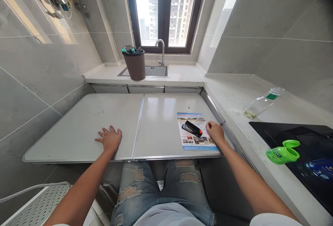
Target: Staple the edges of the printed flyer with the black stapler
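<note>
Flanking one stapler (191,129) on one leaflet (194,143), left hand (109,139) lies spread, empty; right hand (215,132) curls, its hold unclear.

Left forearm (83,184) bare, running from the bottom left of the frame up toward the centre. Left hand (110,141) left of centre: palm down, fingers splayed. Right forearm (249,175) bare, slanting from the lower right corner up and inward. Right hand (215,132) right of centre, slightly higher: fingers curled inward; fingertips partly hidden, grip unclear. Hands well apart.
</note>
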Demonstrator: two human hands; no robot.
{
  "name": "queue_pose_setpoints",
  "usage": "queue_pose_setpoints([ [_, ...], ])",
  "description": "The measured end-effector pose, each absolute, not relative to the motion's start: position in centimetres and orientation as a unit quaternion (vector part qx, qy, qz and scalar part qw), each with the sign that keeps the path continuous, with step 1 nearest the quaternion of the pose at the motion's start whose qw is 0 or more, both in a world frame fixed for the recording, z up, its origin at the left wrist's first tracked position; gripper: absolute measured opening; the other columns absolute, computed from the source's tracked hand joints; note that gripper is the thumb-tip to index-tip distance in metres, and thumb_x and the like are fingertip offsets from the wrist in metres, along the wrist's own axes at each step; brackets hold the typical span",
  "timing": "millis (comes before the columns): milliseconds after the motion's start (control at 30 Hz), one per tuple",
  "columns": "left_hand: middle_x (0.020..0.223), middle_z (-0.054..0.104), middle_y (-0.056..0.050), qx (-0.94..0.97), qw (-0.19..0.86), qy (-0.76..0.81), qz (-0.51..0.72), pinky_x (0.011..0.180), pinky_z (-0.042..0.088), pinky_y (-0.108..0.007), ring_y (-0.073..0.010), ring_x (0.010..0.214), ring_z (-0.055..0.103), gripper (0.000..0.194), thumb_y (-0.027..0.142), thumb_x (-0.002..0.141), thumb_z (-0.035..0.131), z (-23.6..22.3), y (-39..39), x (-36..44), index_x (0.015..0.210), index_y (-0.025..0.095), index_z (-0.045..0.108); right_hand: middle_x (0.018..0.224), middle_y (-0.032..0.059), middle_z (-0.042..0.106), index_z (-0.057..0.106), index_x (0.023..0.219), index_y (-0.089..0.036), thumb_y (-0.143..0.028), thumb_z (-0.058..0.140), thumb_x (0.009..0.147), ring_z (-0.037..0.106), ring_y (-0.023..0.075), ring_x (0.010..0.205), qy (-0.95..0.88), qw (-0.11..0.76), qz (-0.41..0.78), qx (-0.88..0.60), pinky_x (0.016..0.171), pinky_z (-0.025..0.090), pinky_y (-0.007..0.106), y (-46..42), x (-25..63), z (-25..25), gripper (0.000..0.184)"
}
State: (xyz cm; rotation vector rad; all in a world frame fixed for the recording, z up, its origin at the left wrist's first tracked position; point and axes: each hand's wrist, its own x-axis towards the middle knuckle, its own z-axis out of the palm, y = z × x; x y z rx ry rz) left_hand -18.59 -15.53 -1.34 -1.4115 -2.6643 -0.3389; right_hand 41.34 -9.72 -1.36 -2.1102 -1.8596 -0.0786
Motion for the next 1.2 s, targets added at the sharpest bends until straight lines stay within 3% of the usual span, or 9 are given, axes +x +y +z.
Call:
queue_pose_setpoints([
  [500,0.157,0.033,-0.034,-0.455,0.04,-0.881,-0.125,0.112,0.014,-0.077,-0.0532,0.148,0.022,0.062,0.044,0.099,0.034,-0.2,-16.0,-17.9,0.148,0.008,0.048,0.1,0.0124,0.067,0.066,0.101,-0.016,-0.024,0.041,0.103,0.058,0.0237,0.097,-0.674,0.093,-0.063,-0.73,0.075,0.031,0.032,-10.1,39.9,-1.5,0.026],
  [1200,0.157,0.036,-0.032,-0.449,0.057,-0.88,-0.143,0.112,0.016,-0.076,-0.0529,0.147,0.024,0.061,0.043,0.098,0.037,-1.3,-15.9,-18.3,0.147,0.008,0.05,0.102,0.0133,0.068,0.067,0.102,-0.014,-0.024,0.04,0.103,0.06,0.0247,0.1,-0.677,0.07,-0.09,-0.727,0.075,0.033,0.033,-10.1,39.8,-1.8,0.028],
])
